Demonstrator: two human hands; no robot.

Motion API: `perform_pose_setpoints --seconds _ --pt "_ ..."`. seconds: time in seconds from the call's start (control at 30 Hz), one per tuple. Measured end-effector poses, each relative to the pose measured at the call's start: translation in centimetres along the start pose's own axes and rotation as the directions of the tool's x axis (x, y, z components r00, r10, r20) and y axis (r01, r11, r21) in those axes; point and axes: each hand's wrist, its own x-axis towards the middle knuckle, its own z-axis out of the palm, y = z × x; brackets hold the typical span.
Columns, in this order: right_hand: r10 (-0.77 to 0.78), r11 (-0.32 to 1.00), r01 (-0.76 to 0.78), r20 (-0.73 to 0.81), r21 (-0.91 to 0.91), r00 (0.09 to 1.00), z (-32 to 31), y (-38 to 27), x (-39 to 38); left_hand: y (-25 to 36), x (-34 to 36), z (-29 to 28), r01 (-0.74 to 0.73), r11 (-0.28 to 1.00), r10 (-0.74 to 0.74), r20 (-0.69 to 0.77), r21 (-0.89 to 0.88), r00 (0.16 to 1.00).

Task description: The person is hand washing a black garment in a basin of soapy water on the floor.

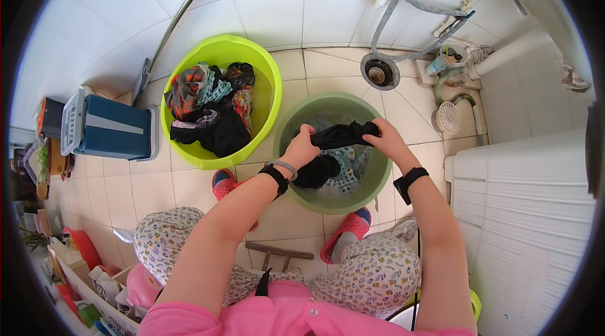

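A length of black cloth point(340, 136) is stretched between my hands over a green basin point(288, 112). My left hand point(301, 148) is closed on its left end, and my right hand point(389, 139) grips the right end. Below the cloth, soapy water fills the basin. A patterned blue-and-white cloth point(346, 169) lies wet in it, beside a dark bunch of fabric point(317, 173) under my left wrist. What kind of garment the black cloth is, I cannot tell.
Left of the basin stands a lime-green tub point(272, 93) with several wet clothes. A blue bucket point(113, 127) and a mop handle point(178, 21) are by the wall. Beyond the basin is a floor drain point(380, 73) with a grey hose point(381, 24). A white ribbed appliance point(523, 197) stands right.
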Motion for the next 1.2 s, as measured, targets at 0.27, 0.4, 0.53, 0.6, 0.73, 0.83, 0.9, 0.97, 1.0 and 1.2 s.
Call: perform_pose_setpoints --seconds 0.27,0.4,0.53,0.6,0.73,0.83,0.9,0.97,1.0,1.2 --pt "0.159 0.910 -0.091 0.140 -0.405 0.977 5.6 4.1 2.6 -3.3 6.2 2.5 -0.102 0.813 0.240 -0.170 0.574 0.956" --pt "-0.186 0.852 0.218 0.114 -0.476 0.976 8.3 5.7 4.2 -3.0 6.2 6.0 -0.090 0.813 0.103 0.010 0.576 0.995" --pt "-0.222 0.769 0.260 0.137 -0.584 0.965 10.7 5.8 5.3 -4.6 7.6 5.8 -0.096 0.776 -0.033 0.192 0.624 0.981" --pt "0.464 0.864 -0.373 0.246 -0.339 0.851 10.8 5.4 6.0 -4.7 8.2 5.1 -0.065 0.766 -0.120 0.242 0.639 0.963" --pt "0.163 0.861 -0.104 0.077 -0.498 0.984 12.6 5.4 4.4 -2.6 8.1 6.0 -0.048 0.809 -0.078 0.188 0.586 0.979" --pt "0.226 0.866 -0.092 0.220 -0.492 0.949 13.8 6.5 4.4 -3.8 8.8 5.8 -0.126 0.714 -0.142 0.319 0.689 0.937" --pt "0.274 0.876 -0.118 0.282 -0.467 0.919 13.0 5.7 5.1 -2.9 9.5 5.6 -0.087 0.727 -0.170 0.301 0.681 0.938" --pt "0.278 0.906 -0.207 0.151 -0.369 0.949 13.1 7.3 5.4 -3.6 9.3 7.0 -0.058 0.737 -0.077 0.168 0.673 0.983" --pt "0.284 0.925 -0.273 0.002 -0.265 0.959 12.6 8.5 5.7 -3.2 8.6 8.1 -0.104 0.729 0.085 0.062 0.677 0.994" --pt "0.355 0.930 -0.363 -0.109 -0.062 0.928 14.1 9.7 5.4 -5.6 5.2 9.5 -0.414 0.702 0.101 0.495 0.579 0.863"
